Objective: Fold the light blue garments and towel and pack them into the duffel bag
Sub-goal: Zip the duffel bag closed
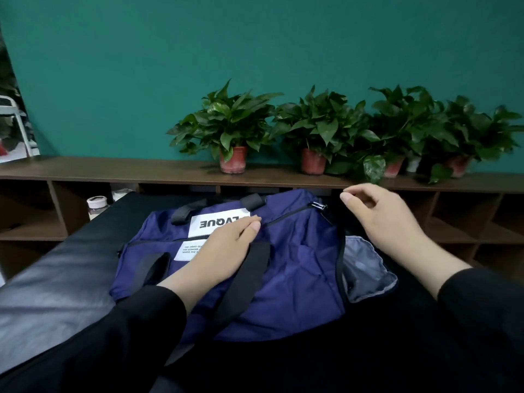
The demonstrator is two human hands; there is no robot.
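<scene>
**Pressing Down on the Packed Duffel**

Resting flat across the duffel bag (283, 268), our left hand (226, 245) is lying with fingers straight, touching its white label (218, 221). Our right hand (388, 217) is hovering beyond the bag's right end, fingers loosely curled, holding nothing. We are noting the bag lying on the dark padded table (62, 273), with light blue fabric (365, 268) showing at its right end.

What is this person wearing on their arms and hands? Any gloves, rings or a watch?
Both arms are covered by long black sleeves, the left sleeve and the right sleeve, each ending at the wrist. They look plain, with no visible pattern or marking. The left hand and right hand are bare: no gloves, and no rings or watch can be seen in this view.
</scene>
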